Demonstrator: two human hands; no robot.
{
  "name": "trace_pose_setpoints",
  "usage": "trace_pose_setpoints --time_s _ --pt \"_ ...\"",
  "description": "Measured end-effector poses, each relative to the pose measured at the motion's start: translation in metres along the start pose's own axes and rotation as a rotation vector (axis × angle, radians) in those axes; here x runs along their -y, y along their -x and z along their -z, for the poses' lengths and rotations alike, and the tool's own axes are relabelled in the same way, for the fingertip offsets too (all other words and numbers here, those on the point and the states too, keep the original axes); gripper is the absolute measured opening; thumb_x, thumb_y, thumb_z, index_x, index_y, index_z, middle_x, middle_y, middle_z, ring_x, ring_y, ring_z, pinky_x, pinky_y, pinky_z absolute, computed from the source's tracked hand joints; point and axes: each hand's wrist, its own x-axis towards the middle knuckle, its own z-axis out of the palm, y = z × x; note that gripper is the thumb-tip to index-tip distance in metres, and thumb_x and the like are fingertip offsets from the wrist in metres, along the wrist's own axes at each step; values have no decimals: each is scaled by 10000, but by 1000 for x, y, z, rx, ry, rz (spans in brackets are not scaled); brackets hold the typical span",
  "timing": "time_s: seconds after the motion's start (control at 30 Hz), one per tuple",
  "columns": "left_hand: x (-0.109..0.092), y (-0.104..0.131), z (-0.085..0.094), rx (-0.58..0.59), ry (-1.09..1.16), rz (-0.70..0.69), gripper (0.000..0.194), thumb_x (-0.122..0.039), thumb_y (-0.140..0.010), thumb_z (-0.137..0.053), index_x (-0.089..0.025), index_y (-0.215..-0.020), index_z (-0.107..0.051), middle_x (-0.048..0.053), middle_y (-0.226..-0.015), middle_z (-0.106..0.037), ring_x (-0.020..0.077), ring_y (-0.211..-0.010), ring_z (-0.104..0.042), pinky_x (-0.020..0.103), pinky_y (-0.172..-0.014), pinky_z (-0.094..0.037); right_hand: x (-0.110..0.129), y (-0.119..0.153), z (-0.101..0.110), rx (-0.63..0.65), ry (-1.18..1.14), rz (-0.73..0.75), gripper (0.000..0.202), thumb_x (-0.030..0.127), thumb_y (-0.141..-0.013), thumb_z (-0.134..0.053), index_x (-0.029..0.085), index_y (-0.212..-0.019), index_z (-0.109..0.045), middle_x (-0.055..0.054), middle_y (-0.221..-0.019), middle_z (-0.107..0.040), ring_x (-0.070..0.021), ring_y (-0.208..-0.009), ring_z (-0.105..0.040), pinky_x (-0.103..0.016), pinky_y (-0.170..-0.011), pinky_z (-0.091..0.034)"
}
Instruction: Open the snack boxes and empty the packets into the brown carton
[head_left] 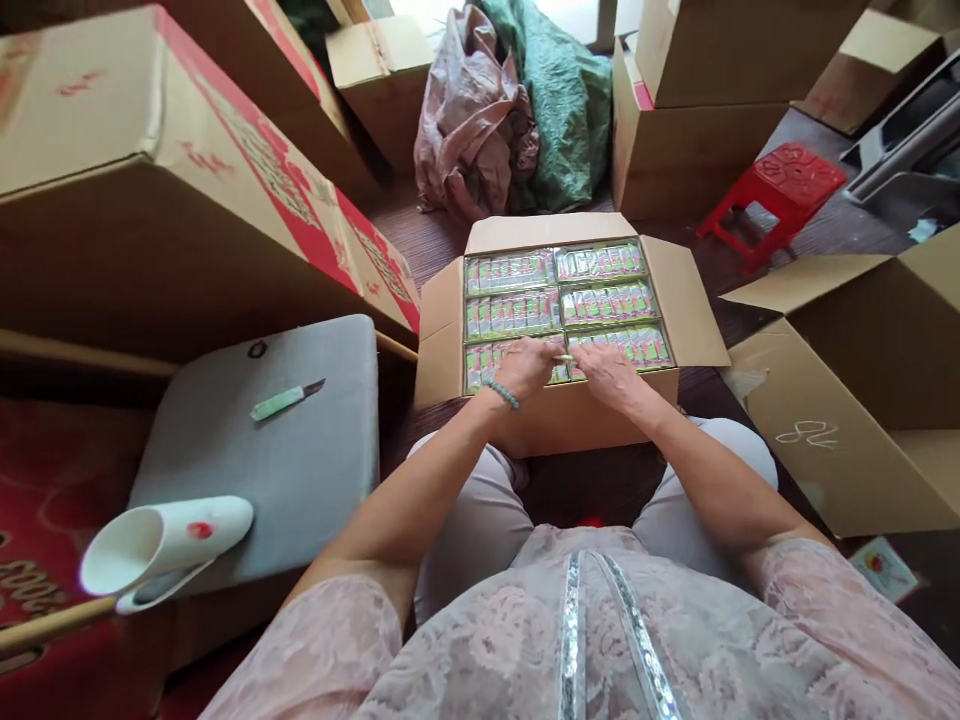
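Amid cartons [225, 190] on dark flooring [405, 225], holds left hand [527, 367] and right hand [606, 376], loosely curled, close together over the nearest packets [651, 348] inside an open box [585, 425]; cannot tell whether gripping anything.

There are two hands, one left hand [527, 368] and one right hand [606, 374]. There is one bead bracelet [501, 393]. One open box [589, 425] shows six packs [609, 303], in two lines of three. Three flaps [551, 233] of that box can be seen. On the right there is one more open box [840, 430]. I count two big sacks, one pink sack [472, 120] and one green sack [566, 110]. There is one red stool [799, 180], one gray seat [300, 460], one white cup [176, 535], one small knife [281, 402] and one stick [56, 627]. The shirt [487, 640] has two shiny strips [572, 630]. Other boxes [247, 190] are partly hidden, so I can't count them all.
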Motion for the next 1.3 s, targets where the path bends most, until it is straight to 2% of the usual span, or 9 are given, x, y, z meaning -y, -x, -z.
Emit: trace_pose_setpoints --time_s 0.13,0.3,0.4,0.57,0.7,0.8,1.03,1.17,1.3 --pt "22 -33 -14 -67 95 -89 308 -278 -962 -708 -198 -1259 -713 133 -1276 -743 266 -1168 -685 361 -1035 -504 -44 2 4 78 -10 -253 383 60 -1000 -397 152 -1204 -707 -188 -1039 -777 -264 -904 -713 -337 -769 -493" --pt "70 -64 -32 51 -130 226 230 -320 -1017 -617 -164 -1172 -684 181 -1230 -716 320 -1211 -634 400 -1018 -487 -87 2 13 -66 -170 -450 460 73 -956 -514 223 -1374 -636 -137 -966 -764 -271 -854 -697 -379 -801 -490" --pt "80 -71 -48 30 -165 211 303 -364 -1019 -616 -179 -1257 -643 181 -1304 -677 327 -1267 -598 401 -1045 -470 -99 5 8 -169 -286 -459 360 155 -988 -539 227 -1317 -666 -117 -902 -744 -262 -833 -671 -394 -816 -496" --pt "67 -79 -67 -43 -163 133 260 -333 -1033 -552 -192 -1236 -630 177 -1307 -646 321 -1295 -561 394 -1084 -443 -93 6 3 -188 -319 -448 274 211 -1009 -529 200 -1237 -681 -119 -882 -742 -264 -851 -672 -367 -806 -490" --pt "52 -85 -74 -38 -170 65 244 -341 -1029 -553 -194 -1208 -630 170 -1280 -652 326 -1256 -568 407 -1077 -443 -83 -2 10 -127 -292 -509 357 154 -997 -505 173 -1333 -624 -130 -913 -757 -268 -823 -688 -346 -756 -464" --pt "41 -91 -78 -41 -166 70 239 -377 -1017 -582 -191 -1158 -634 177 -1253 -653 342 -1245 -560 428 -1089 -436 -86 -6 13 -161 -311 -536 367 156 -1004 -485 163 -1350 -606 -134 -939 -763 -272 -824 -693 -343 -729 -452" --pt "4 -107 -84 -124 -33 385 267 -347 -980 -599 -134 -1138 -635 243 -1287 -641 392 -1307 -548 496 -1112 -427 -117 -3 8 -209 -356 -708 298 214 -1022 -510 170 -1285 -643 -146 -985 -779 -288 -868 -704 -345 -732 -439" --pt "-13 -115 -81 -88 136 564 307 -326 -922 -621 -132 -1159 -640 273 -1291 -645 421 -1267 -608 516 -1019 -481 -131 2 2 -225 -323 -754 240 213 -1018 -497 181 -1182 -669 -142 -956 -778 -290 -861 -699 -335 -725 -422" --pt "-17 -115 -82 -48 117 525 237 -353 -917 -611 -161 -1037 -680 254 -1166 -692 432 -1182 -646 522 -963 -505 -138 6 -2 -253 -330 -758 181 239 -1022 -511 201 -1115 -662 -116 -901 -769 -268 -819 -686 -318 -698 -405"
